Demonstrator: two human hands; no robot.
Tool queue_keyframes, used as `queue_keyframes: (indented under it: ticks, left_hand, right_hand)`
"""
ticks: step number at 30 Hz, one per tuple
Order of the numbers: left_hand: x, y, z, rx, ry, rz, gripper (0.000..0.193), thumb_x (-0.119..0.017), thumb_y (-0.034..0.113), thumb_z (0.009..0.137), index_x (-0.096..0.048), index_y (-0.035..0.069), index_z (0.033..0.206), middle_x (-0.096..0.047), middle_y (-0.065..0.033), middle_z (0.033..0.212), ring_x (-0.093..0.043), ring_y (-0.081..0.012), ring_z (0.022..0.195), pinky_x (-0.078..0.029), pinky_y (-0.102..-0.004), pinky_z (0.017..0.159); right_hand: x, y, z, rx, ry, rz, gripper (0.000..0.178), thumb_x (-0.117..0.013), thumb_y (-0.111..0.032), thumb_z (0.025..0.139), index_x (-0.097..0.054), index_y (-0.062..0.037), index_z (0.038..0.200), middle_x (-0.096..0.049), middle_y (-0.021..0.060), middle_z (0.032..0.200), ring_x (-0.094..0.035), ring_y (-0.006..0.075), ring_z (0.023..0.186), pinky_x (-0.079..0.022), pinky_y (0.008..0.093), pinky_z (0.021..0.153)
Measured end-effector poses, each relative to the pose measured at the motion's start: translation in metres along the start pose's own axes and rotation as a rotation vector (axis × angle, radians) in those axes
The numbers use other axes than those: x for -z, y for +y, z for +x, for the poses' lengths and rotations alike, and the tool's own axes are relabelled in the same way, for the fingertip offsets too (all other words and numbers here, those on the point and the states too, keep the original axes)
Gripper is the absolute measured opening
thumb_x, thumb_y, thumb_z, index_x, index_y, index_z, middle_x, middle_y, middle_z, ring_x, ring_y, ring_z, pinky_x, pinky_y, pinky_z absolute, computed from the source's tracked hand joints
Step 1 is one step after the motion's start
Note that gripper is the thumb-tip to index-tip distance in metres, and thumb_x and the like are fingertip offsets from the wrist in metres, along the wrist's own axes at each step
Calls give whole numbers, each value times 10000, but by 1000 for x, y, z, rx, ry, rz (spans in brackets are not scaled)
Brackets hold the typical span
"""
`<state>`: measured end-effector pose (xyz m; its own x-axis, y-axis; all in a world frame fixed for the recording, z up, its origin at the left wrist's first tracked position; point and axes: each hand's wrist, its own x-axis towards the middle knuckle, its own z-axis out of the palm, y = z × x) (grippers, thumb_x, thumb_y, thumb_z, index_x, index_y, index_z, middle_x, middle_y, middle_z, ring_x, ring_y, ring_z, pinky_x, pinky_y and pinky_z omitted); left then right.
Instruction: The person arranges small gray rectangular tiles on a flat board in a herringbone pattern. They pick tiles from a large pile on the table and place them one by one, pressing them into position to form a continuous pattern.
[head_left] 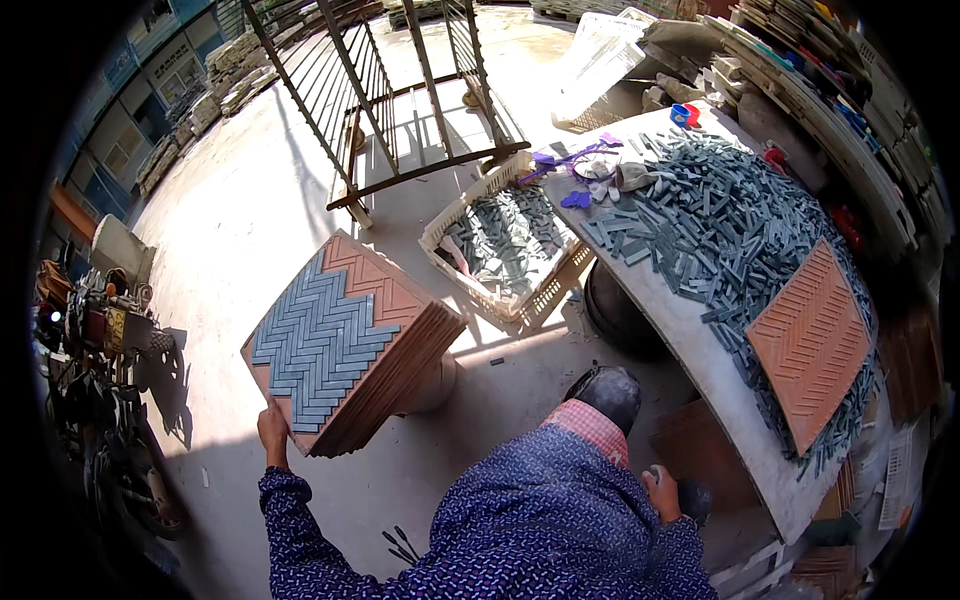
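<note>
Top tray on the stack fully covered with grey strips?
No, the top tray shows bare orange grooves beside the grey strips.

It's a tile workshop, opening onto a sunlit yard [225, 210]! Touching the left fingers [270, 415], a stack of red-brown trays [385, 385] topped with herringbone grey strips [325, 350]; up past the right fingers [654, 484], a table [655, 290] heaped with loose pieces [690, 195]. Far ahead of both hands, a metal rack [430, 175]; well left of the left fingers, a parked motorbike [120, 330].
</note>
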<state>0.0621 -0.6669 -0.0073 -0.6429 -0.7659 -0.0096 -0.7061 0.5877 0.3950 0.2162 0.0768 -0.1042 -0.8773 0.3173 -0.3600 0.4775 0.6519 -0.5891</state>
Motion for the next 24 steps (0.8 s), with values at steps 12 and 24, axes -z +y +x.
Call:
queue_keyframes:
  ticks: [12, 24]
  left_hand:
    - [12, -7, 28, -227, -150, 257, 779, -321, 575, 967, -607, -116, 750, -607, -237, 647, -583, -385, 602, -453, -454, 599]
    - [67, 179, -69, -687, 278, 219, 540, -436, 473, 965, -652, -21, 957, -660, -192, 822, -631, -326, 682, -499, -400, 600]
  right_hand:
    - [53, -54, 32, 151, 136, 874, 275, -564, -195, 947, -597, 14, 1123, -667, 88, 938, -646, 138, 820, -514, 254, 704]
    - [194, -43, 105, 274, 788, 2192, 416, -641, -221, 892, -485, -71, 1247, -567, 89, 1206, -546, 234, 1108, -457, 383, 938]
